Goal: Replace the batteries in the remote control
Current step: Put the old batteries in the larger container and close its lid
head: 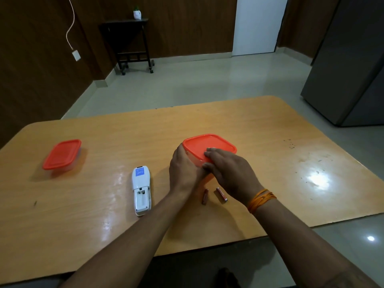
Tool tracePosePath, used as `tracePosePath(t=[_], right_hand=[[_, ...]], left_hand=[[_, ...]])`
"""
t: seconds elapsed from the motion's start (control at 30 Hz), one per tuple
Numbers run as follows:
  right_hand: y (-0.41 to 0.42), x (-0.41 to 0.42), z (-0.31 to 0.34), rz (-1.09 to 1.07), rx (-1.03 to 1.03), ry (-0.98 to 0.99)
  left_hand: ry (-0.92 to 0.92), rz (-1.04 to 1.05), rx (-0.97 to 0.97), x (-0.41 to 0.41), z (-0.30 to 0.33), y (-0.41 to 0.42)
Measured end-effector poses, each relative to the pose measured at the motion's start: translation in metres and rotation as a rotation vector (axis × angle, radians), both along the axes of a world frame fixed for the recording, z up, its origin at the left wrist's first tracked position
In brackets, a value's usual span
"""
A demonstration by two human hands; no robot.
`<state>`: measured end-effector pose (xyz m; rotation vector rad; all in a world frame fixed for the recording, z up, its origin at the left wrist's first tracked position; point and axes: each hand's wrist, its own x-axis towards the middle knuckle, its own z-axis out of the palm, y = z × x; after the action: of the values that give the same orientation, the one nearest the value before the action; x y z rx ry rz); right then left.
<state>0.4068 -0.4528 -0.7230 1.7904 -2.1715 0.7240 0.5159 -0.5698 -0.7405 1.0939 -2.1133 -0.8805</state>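
A white remote control (141, 190) lies face down on the wooden table (270, 154), its battery bay uncovered and empty. Two reddish-brown batteries (205, 196) (221, 194) lie loose on the table just in front of a square container with an orange lid (209, 144). My left hand (184, 169) grips the container's near left side. My right hand (229, 170) rests flat on the lid's near edge, fingers pressing down on it. An orange thread band circles my right wrist.
A second, smaller container with an orange lid (62, 154) sits at the table's far left. Past the table stand a dark side table on castors (133, 44) and a grey refrigerator (351, 65) at the right.
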Motion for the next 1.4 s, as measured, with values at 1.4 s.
tracePosePath(t=[1.4], right_hand=[[0.045, -0.107, -0.012, -0.791, -0.379, -0.744]], left_hand=[[-0.184, -0.206, 0.146, -0.002, 0.016, -0.056]])
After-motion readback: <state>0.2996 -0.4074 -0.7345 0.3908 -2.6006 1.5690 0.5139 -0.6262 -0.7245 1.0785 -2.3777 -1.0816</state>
